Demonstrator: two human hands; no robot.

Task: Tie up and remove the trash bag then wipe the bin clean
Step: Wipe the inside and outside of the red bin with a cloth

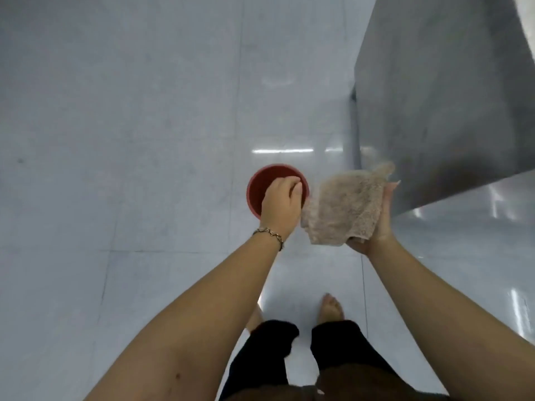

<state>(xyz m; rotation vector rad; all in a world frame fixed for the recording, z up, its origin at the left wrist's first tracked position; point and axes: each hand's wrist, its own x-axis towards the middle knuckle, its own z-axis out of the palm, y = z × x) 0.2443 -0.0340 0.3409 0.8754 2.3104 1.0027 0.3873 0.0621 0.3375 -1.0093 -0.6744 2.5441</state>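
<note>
A small round red bin (pixel 262 185) stands on the pale tiled floor, seen from straight above, with no bag visible inside it. My left hand (pixel 280 202) hovers over the bin's right side with fingers curled; whether it grips the rim is unclear. A bracelet circles that wrist. A beige fluffy cloth (pixel 344 208) lies across my right hand (pixel 379 224), which holds it up just right of the bin. No trash bag is in view.
A grey metal cabinet (pixel 445 91) rises on the right, close to the cloth. My bare feet (pixel 333 308) and dark trousers are below. Glossy floor tiles (pixel 130 125) spread to the left and ahead.
</note>
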